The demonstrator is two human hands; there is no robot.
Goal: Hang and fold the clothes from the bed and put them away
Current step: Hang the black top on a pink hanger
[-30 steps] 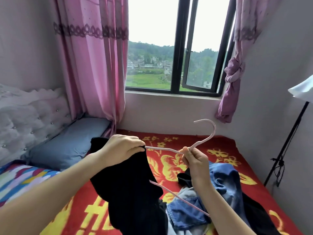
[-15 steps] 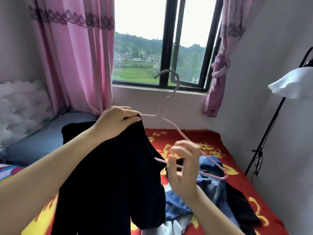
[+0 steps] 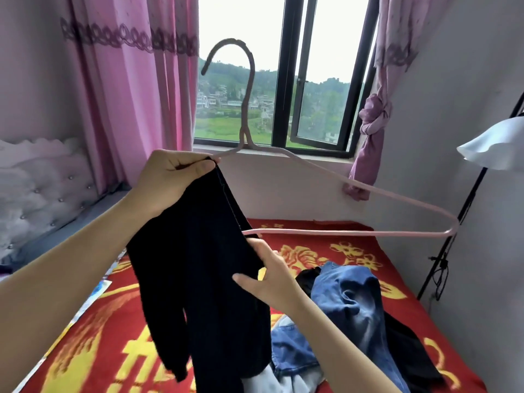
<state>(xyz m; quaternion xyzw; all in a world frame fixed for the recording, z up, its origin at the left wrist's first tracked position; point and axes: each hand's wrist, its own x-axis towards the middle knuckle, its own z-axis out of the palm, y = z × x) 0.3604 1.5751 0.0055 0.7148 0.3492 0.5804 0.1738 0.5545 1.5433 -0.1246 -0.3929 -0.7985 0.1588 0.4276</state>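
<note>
A: Nearest?
B: R hand (image 3: 269, 282), low centre, thumb & fingers pinching the black garment (image 3: 204, 279) by its edge.
A: Garment looks like?
B: Dark, long, stitched seam down one side. It hangs in two drops over the bed (image 3: 340, 251).
A: L hand?
B: L hand (image 3: 173, 177) is higher, fist closed round garment top & one end of the hanger (image 3: 340, 231). Hanger is thin & pink w/ hook upright; the other arm & bottom bar are bare.
A: Behind?
B: Jeans (image 3: 348, 296) heaped on the bed, window (image 3: 286, 80) beyond.
A: Vs 0.5 s ago?
B: R hand was at the hanger bar, now on the garment. Hanger is higher & its hook straighter.
</note>
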